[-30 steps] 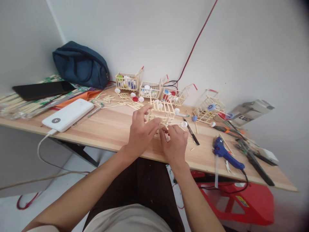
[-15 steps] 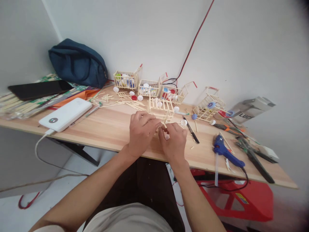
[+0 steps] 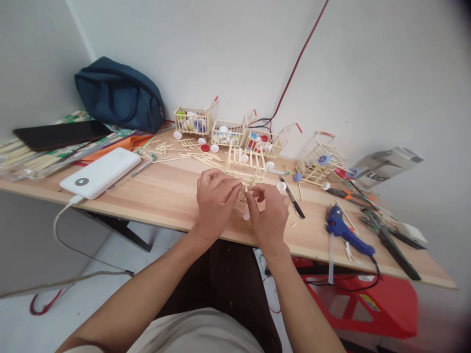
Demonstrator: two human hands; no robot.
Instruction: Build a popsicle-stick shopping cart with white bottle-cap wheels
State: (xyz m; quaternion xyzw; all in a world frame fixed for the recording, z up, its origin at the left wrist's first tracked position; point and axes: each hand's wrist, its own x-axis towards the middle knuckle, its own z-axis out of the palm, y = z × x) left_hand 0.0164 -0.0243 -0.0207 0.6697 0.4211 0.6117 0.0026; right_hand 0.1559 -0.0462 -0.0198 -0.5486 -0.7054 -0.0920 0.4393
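Note:
A small shopping cart made of thin wooden sticks [image 3: 246,171] stands near the table's front edge, its open basket facing away from me. My left hand [image 3: 217,201] is closed at the cart's near left side, thumb and fingertips pinched on its sticks. From the right, my right hand [image 3: 269,208] pinches the near end, the fingertips almost meeting the left ones. The fingers cover much of that end, so the exact piece under them is hidden. A white bottle-cap wheel [image 3: 281,187] shows just beyond my right hand.
Behind stand several similar carts [image 3: 193,122] holding bottle caps, with loose sticks [image 3: 206,159] in front. To the right lie a black pen [image 3: 292,198], a blue glue gun [image 3: 346,230] and pliers [image 3: 346,196]. A white power bank [image 3: 101,174], phone [image 3: 61,135] and blue bag [image 3: 119,95] are left.
My right hand has shifted slightly right and its fingers have changed their pinch. The short stick end seen between the fingertips before is less visible. My left hand stays nearly in place.

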